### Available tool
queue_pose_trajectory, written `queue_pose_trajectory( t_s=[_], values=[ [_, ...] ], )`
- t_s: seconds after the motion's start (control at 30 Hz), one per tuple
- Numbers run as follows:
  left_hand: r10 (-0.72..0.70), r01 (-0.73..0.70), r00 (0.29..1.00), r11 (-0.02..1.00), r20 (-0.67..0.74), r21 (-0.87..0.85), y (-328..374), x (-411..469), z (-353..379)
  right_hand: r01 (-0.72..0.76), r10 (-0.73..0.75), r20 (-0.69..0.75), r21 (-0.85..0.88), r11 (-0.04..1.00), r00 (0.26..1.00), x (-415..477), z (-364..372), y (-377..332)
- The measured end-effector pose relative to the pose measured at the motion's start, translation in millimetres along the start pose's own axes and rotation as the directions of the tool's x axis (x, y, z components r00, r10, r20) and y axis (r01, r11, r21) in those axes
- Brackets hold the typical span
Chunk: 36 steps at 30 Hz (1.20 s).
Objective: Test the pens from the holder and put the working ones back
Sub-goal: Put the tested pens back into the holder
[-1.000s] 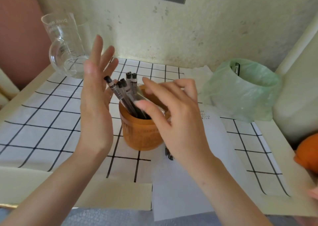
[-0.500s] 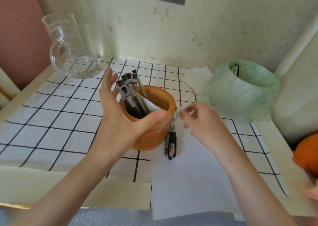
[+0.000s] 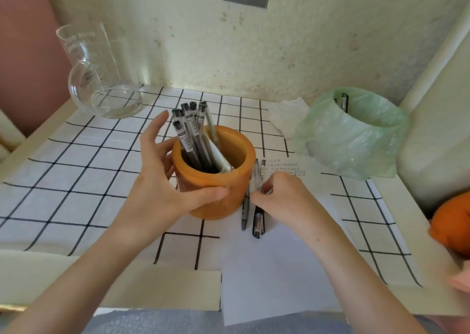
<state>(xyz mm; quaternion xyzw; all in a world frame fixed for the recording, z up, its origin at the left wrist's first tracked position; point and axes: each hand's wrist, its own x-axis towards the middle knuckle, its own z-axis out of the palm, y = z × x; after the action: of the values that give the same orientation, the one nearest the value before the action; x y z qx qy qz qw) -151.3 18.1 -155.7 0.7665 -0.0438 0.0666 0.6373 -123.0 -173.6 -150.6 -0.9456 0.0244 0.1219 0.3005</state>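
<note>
Pens (image 3: 189, 130) are sticking up inside the holder (image 3: 241, 145), and the left hand (image 3: 157, 181) is gripping its wall. Just right of it, the right hand (image 3: 282, 196) is pinching a loose pen (image 3: 255, 178) lying on the paper (image 3: 274, 270). Guessing it's getting picked up for a scribble test next.

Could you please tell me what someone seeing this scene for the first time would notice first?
The round orange-brown pen holder at the centre of the checked cloth draws the eye, gripped by the left hand and bristling with black-capped clear pens. Just right of it, the right hand pinches one of the loose pens lying on white paper.
</note>
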Motion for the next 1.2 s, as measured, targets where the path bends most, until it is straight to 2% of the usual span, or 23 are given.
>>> queue_pose_trajectory(
  t_s=[0.13, 0.3, 0.4, 0.47, 0.53, 0.6, 0.7, 0.77, 0.93, 1.07, 1.1, 1.2],
  values=[
    [-0.032, 0.037, 0.989, 0.999, 0.146, -0.027, -0.1, 9.4, -10.3, -0.014, 0.014, 0.018, 0.001, 1.000, 1.000, 3.8, -0.3, 4.2],
    [-0.041, 0.047, 0.981, 0.998, 0.190, -0.030, -3.1, 11.6, -13.3, -0.040, 0.037, 0.044, 0.086, 0.995, 0.998, 11.4, -4.5, 16.6],
    [-0.044, 0.053, 0.981, 0.998, 0.187, -0.040, -2.9, 12.4, -13.7, 0.022, -0.008, -0.066, 0.224, 0.974, 0.998, 15.3, -14.0, 20.3],
    [-0.047, 0.056, 0.982, 0.997, 0.186, -0.045, -3.4, 13.5, -14.1, 0.170, -0.065, -0.229, 0.474, 0.864, 0.971, 14.4, -23.5, 17.0],
    [-0.045, 0.055, 0.981, 0.997, 0.187, -0.045, -4.9, 13.9, -15.9, 0.344, -0.101, -0.365, 0.698, 0.629, 0.926, 7.9, -35.2, 7.5],
    [-0.032, 0.041, 0.980, 0.998, 0.197, -0.039, -5.7, 15.1, -17.3, 0.453, -0.143, -0.439, 0.768, 0.453, 0.887, 1.1, -44.7, -0.9],
    [-0.022, 0.028, 0.977, 0.999, 0.210, -0.026, -5.0, 16.0, -16.5, 0.522, -0.194, -0.485, 0.766, 0.377, 0.853, -3.9, -48.0, -8.7],
    [-0.018, 0.023, 0.976, 1.000, 0.215, -0.019, -4.9, 17.0, -16.0, 0.556, -0.224, -0.510, 0.736, 0.386, 0.830, -3.8, -45.6, -12.4],
    [-0.031, 0.034, 0.973, 0.999, 0.227, -0.007, -4.7, 17.9, -16.4, 0.649, -0.348, -0.554, 0.569, 0.505, 0.756, -2.5, -29.6, -23.0],
    [-0.031, 0.035, 0.974, 0.999, 0.222, -0.013, -4.6, 17.8, -16.9, 0.677, -0.500, -0.529, 0.210, 0.705, 0.686, 2.0, -11.4, -27.4],
    [-0.029, 0.034, 0.975, 0.999, 0.222, -0.015, -4.7, 17.9, -17.1, 0.666, -0.505, -0.537, 0.150, 0.731, 0.675, 3.1, -8.3, -26.7],
    [-0.014, 0.020, 0.969, 1.000, 0.247, -0.022, -4.3, 17.5, -16.7, 0.585, -0.391, -0.612, 0.148, 0.797, 0.688, 5.8, -13.0, -20.0]
  ],
)
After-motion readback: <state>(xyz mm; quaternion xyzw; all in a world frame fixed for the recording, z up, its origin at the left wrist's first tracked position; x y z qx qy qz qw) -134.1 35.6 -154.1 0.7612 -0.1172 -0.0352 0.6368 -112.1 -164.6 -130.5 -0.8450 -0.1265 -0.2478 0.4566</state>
